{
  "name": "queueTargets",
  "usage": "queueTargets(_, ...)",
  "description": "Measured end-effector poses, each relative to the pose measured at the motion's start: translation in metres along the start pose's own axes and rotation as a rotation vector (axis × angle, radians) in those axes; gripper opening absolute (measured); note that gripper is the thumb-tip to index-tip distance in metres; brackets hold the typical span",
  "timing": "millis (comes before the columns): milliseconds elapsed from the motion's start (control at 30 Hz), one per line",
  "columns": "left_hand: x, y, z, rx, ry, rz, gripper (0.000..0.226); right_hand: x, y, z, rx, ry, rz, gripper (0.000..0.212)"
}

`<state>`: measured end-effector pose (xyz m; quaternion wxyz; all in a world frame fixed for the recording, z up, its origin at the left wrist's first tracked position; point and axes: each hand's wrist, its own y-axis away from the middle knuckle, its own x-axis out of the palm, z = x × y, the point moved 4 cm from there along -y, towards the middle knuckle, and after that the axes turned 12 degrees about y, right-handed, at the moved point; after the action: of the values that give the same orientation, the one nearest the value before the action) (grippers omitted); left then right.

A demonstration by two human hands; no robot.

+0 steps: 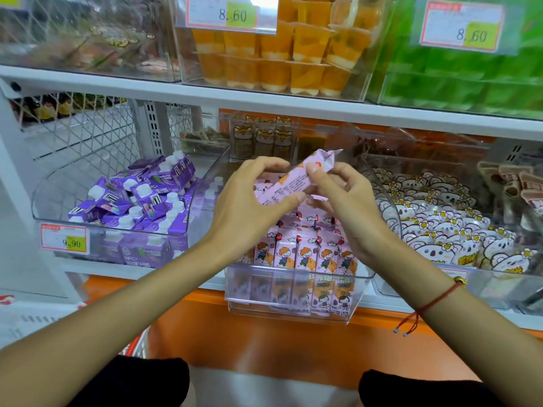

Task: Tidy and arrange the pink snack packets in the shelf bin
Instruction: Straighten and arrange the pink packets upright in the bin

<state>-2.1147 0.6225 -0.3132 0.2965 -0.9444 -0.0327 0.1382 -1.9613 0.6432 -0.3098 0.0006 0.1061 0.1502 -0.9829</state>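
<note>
A clear plastic shelf bin (293, 282) in the middle holds several pink snack packets (305, 254) standing upright in a row, cartoon faces forward. Above the bin both hands hold one long pink packet (296, 180) tilted up to the right. My left hand (252, 201) grips its lower end with fingers and thumb curled round it. My right hand (343, 198) pinches the upper part near the crimped end, which sticks up past the fingers. More pink packets lie behind my hands, mostly hidden.
To the left, a bin of purple drink cartons (141, 198) carries a 9.90 price tag (64, 237). White bear-print packets (452, 230) fill the right bin. The upper shelf holds orange jelly cups (282, 54) and green packs (458, 80). An orange shelf front (264, 342) lies below.
</note>
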Motion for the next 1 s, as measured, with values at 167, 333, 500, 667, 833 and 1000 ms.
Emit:
queueTargets(167, 0.001, -0.004, 0.008, -0.195, 0.055, 0.079, 0.038, -0.004, -0.006, -0.011, 0.166, -0.14, 0.023, 0.031)
queueTargets(333, 0.005, -0.003, 0.009, -0.184, 0.067, 0.118, 0.016, -0.002, -0.006, -0.01, 0.149, -0.219, 0.034, 0.03)
queueTargets(500, 0.003, 0.002, 0.005, -0.127, 0.099, 0.058, 0.029, 0.0, 0.0, 0.001, -0.045, -0.004, 0.096, 0.028)
queueTargets(667, 0.001, -0.001, -0.004, -0.068, 0.163, 0.038, 0.065, 0.003, 0.003, 0.009, -0.206, 0.222, 0.075, 0.031)
queueTargets(833, 0.0, -0.004, -0.011, -0.069, 0.34, 0.072, 0.055, 0.005, 0.003, 0.008, -0.268, 0.336, 0.064, 0.032)
queueTargets(1000, -0.006, -0.008, -0.015, 0.05, 0.285, -0.011, 0.038, 0.005, 0.002, 0.003, -0.28, 0.35, 0.066, 0.042)
